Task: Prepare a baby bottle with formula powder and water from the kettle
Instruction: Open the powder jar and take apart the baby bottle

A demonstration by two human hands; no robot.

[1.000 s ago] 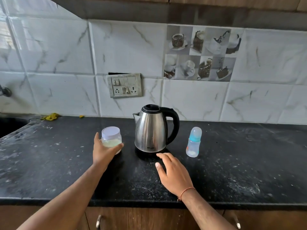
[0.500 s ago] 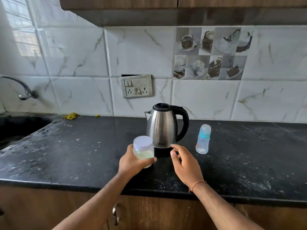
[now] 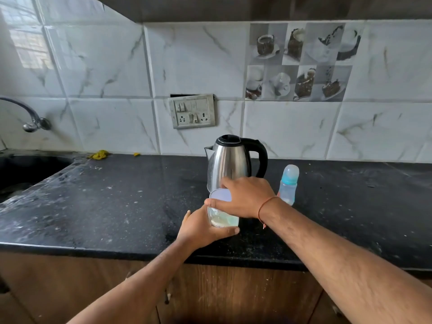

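Observation:
A clear formula jar (image 3: 222, 218) with pale powder and a white lid (image 3: 219, 195) is held in front of the steel kettle (image 3: 230, 164). My left hand (image 3: 201, 228) wraps the jar's lower body. My right hand (image 3: 245, 197) lies over the lid, thumb and fingers around its rim. The kettle has a black lid and black handle and stands on the black counter (image 3: 117, 206). To its right stands a baby bottle (image 3: 288, 183) with a blue collar and clear cap, partly hidden by my right wrist.
A sink (image 3: 21, 176) with a tap (image 3: 30, 118) is at the far left. A wall socket plate (image 3: 191, 112) hangs behind the kettle. Yellow scraps (image 3: 99, 155) lie at the back of the counter. Wooden cabinet doors (image 3: 233, 295) run below the counter edge.
My left hand has drawn the jar right and toward me, in front of the kettle. My right hand has come off the counter onto the jar's lid.

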